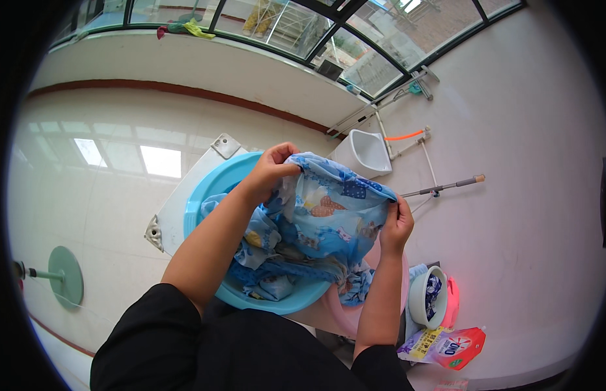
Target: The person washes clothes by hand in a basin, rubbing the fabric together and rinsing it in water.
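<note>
A blue printed cloth [332, 210] is stretched between my two hands above a light-blue plastic basin [200, 195]. My left hand [278, 168] pinches its upper left edge between thumb and fingers, while my right hand [396, 225] grips its right corner. The lower part of the cloth hangs down among more blue printed fabric [271, 288] bunched in the basin. To the right, partly under the cloth and my right forearm, is a pink basin [339, 313] with similar fabric inside.
The basins rest on a white surface with metal corner brackets [154, 232]. Beyond stands a white sink [366, 151] near pipes. At the right are a small pale basin [417, 298], an OMO detergent pouch [447, 347] and a grey pole [449, 186]. A green round base [66, 277] stands left.
</note>
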{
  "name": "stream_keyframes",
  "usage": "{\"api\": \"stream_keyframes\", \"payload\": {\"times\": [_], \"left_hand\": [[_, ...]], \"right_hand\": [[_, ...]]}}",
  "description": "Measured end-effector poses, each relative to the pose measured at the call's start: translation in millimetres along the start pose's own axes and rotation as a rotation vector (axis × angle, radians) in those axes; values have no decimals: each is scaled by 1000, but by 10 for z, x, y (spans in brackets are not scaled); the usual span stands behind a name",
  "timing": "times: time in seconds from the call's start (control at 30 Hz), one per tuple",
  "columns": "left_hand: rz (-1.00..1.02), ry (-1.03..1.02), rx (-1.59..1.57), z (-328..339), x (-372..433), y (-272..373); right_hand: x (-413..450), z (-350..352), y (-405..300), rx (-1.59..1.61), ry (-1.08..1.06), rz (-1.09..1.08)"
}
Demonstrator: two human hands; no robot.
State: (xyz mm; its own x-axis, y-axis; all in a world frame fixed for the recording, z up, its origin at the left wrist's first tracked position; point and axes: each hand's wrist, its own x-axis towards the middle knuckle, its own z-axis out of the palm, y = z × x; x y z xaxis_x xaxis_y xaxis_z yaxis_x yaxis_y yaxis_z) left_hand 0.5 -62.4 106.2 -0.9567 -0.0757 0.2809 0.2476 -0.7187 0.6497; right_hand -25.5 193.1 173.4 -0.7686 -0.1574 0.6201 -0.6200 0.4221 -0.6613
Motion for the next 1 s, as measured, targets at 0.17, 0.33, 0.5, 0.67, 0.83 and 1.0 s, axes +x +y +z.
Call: {"api": "stream_keyframes", "payload": {"times": [0.17,0.33,0.5,0.67,0.83,1.0], "left_hand": [[187,233,569,-35,31,-35],[589,533,1098,89,-29,-41],[364,559,1261,-136,27,-94],[-100,274,1654,-352,-9,-312],[-551,-108,1724,-174,-26,-201],[-164,79,1765,-315,-83,-280]], "right_hand": [[38,71,-2,-116,49,-62],[75,168,-87,-221,121,-90],[115,356,54,-461,-123,154],[-109,587,437,-267,-628,194],[-159,568,625,26,-641,362],[-3,283,276,549,-585,632]]}}
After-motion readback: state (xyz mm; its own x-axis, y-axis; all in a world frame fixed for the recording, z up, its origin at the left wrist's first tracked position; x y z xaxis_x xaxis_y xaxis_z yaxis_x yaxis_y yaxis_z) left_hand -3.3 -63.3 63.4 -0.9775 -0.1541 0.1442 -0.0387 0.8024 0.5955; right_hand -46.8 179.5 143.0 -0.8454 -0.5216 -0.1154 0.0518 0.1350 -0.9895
